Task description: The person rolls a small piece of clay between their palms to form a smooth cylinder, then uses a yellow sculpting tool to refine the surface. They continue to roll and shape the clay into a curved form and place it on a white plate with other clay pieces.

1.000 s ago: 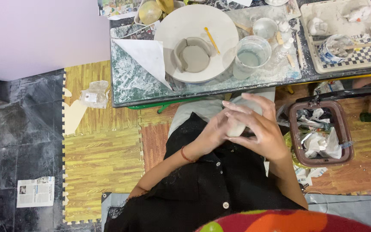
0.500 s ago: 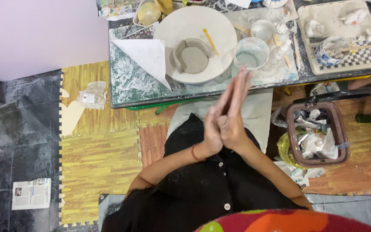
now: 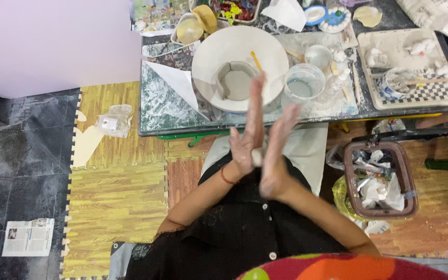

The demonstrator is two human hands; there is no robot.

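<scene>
In the head view, a small lump of pale clay sits pressed between the two palms, just in front of the person's chest and short of the table's near edge. The likely mishap is that the lump slips out from between the flat palms and drops onto the lap or the wood-patterned floor mat, since no fingers curl round it; uneven pressure could also squash it flat or out of shape. The left hand stands nearly upright, fingers straight and together, tips reaching up over the rim of the white round board that carries an open clay ring. The right hand leans against it, fingers likewise extended and unclenched, palm to palm with only the clay clamped between. Both forearms rise from the black shirt and meet at the wrists. A glass of cloudy water stands just beyond the fingertips, close enough to be knocked.
</scene>
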